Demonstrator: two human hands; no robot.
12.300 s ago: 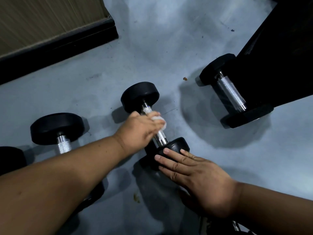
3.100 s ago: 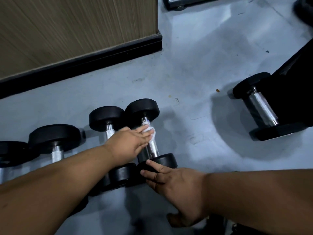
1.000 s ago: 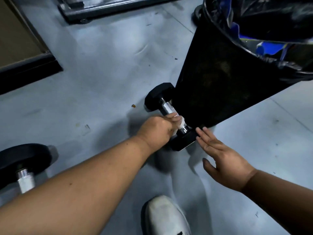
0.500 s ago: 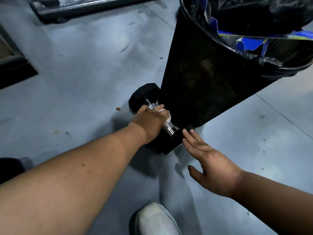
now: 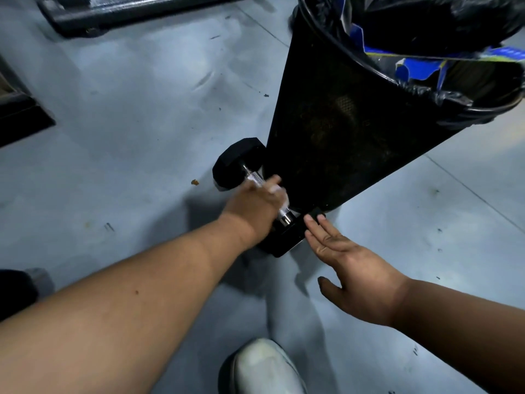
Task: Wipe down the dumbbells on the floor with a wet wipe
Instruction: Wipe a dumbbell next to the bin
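Dumbbell (image 5: pixel 241 166) lies on the floor (image 5: pixel 127 109) against the black bin (image 5: pixel 341 137) — mid-wipe. Right hand (image 5: pixel 355 268) steadies its near head, fingers straight; left hand (image 5: pixel 255 206) fingers curl round the handle, pressing the wet wipe (image 5: pixel 279 191). Heads look unwiped yet.

Light: you're in dim, bluish light, pale sheen patches on the floor (image 5: pixel 147 89) | Shadows: soft dark pools under your left hand (image 5: pixel 255 206) and the bin (image 5: pixel 341 132) | Blur: left fingers and wipe (image 5: pixel 279 191) smeared | Distortion: wide-angle stretch bends your forearms and bin at frame edges
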